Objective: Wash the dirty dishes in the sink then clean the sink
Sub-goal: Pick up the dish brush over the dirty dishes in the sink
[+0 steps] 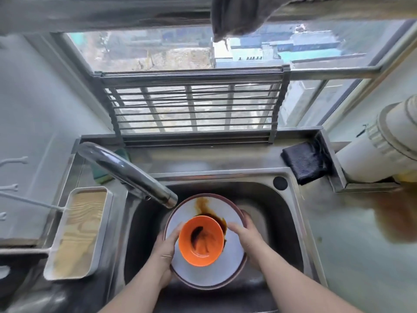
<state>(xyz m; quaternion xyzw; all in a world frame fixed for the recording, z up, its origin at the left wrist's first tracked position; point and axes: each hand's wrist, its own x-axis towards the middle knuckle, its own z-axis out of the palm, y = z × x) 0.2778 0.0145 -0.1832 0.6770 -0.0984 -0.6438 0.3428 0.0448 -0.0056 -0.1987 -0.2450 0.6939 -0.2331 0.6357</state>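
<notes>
Two bare hands hold a white plate point(209, 267) with a dark rim over the basin of a stainless-steel sink point(266, 213), seen from a head-worn camera looking down. The left hand point(165, 249) grips the plate's left edge, thumb lying on the upper face just beside an orange bowl point(201, 241) that sits on the plate; the right hand point(247, 231) clasps the right edge, thumb on top and fingers curled around the rim. Brown sauce streaks the plate from its far edge down to the bowl, and a dark smear stains the inside of the bowl. The spout of a chrome faucet point(126, 170) reaches in from the left and ends just above the plate's far-left edge. On the left counter stands a white rectangular tray point(77, 233) with a wood-grain bottom; behind the faucet lies a green-and-yellow sponge point(106, 176). A dark folded cloth point(304, 162) rests at the sink's back right corner, near a white pipe point(381, 143). A roll-up metal drying rack point(194, 109) leans against the window point(158, 50) behind the sink.
</notes>
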